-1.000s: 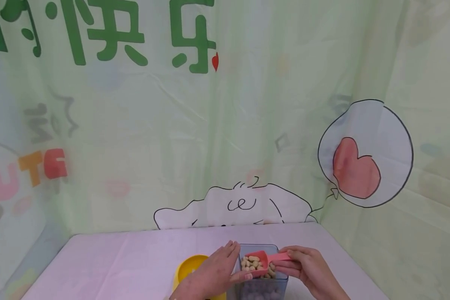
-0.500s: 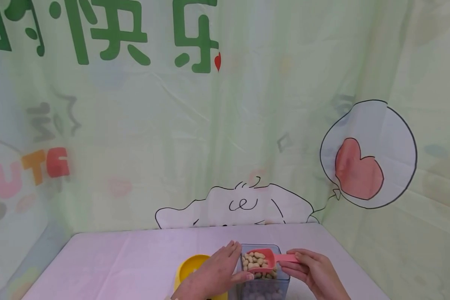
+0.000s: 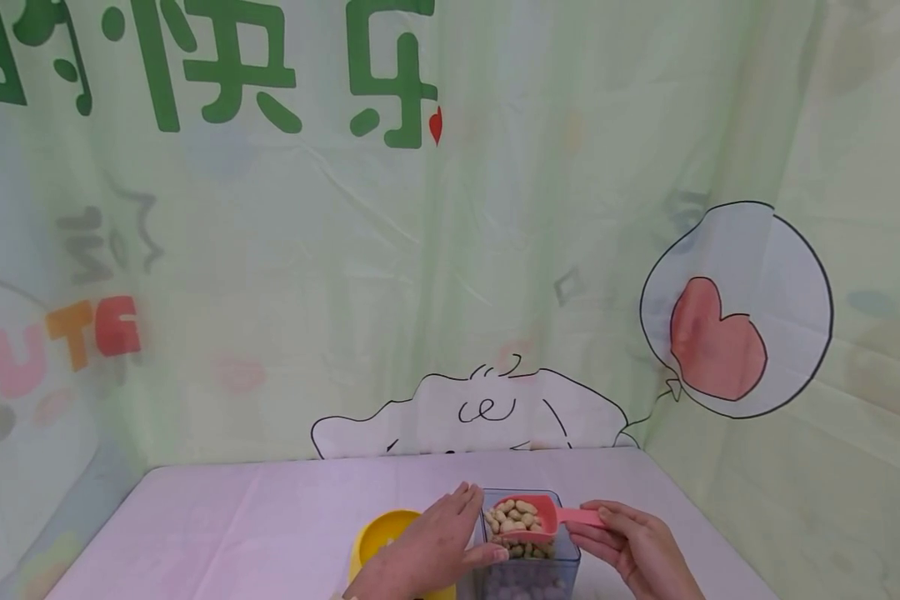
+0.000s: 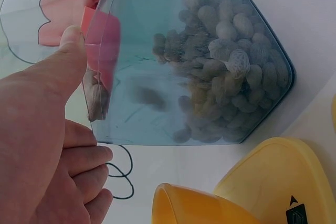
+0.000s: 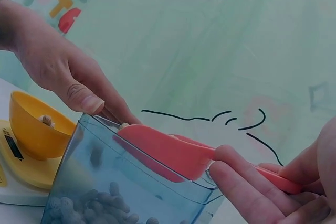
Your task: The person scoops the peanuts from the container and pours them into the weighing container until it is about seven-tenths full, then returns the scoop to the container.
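My right hand [image 3: 637, 546] grips the handle of a pink scoop [image 3: 551, 517] between thumb and fingers. Peanuts in their shells [image 3: 515, 515] fill the scoop, which is held at the mouth of a clear bluish container [image 3: 566, 575]. More peanuts [image 4: 231, 61] lie in the bottom of that container, as the left wrist view shows through its wall. With fingers extended, my left hand [image 3: 435, 546] rests against the container's left side, its thumb at the rim. In the right wrist view, the scoop's bowl [image 5: 163, 153] lies level just inside the rim.
Left of the container, partly behind my left hand, stands a yellow bowl [image 5: 39, 129] with a peanut [image 5: 46, 120] in it. Under it is a yellow-and-white kitchen scale [image 5: 26, 169]. Printed curtains [image 3: 495, 250] rise behind the pale tablecloth [image 3: 270, 525].
The scoop has moved a little to the right and up with its peanuts, my right hand moving with it. My left hand stays at the container.
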